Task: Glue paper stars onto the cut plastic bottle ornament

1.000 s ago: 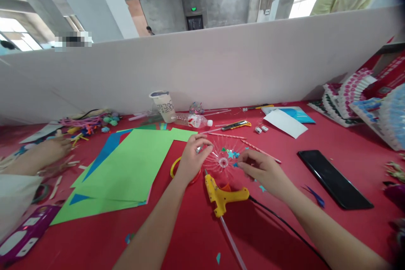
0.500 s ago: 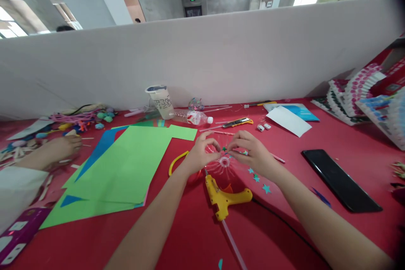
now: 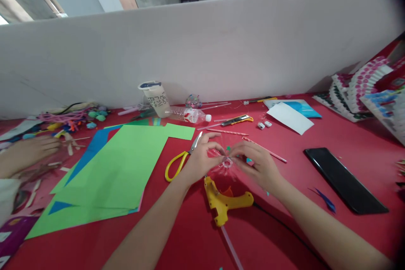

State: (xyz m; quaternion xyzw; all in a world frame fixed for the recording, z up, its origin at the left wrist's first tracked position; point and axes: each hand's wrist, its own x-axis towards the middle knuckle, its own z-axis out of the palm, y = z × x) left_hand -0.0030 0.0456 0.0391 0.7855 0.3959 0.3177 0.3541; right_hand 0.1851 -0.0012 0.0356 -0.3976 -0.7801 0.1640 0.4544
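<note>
Both my hands meet at the middle of the table, over a clear plastic piece (image 3: pixel 227 163) with a round ring at its centre and thin strips fanning out. My left hand (image 3: pixel 205 154) has thumb and forefinger pinched together at the ring. From the other side, my right hand (image 3: pixel 255 161) pinches at the same spot. Whatever lies between the fingertips is too small to make out. A green star (image 3: pixel 228 148) lies just behind the fingertips. Just in front rests a yellow hot glue gun (image 3: pixel 226 202), and yellow-handled scissors (image 3: pixel 173 168) lie beside my left wrist.
Green paper sheets (image 3: pixel 123 164) cover the left side, near another person's hand (image 3: pixel 34 152). Behind my hands are a plastic bottle (image 3: pixel 190 115), a cup (image 3: pixel 155 99) and a box cutter (image 3: pixel 237 120). A black phone (image 3: pixel 344 181) lies right; a white partition (image 3: pixel 202 50) stands behind.
My fingertips have come closer together over the ring. My right hand now covers most of the blue stars. More of the scissors shows, and the other person's hand has shifted left.
</note>
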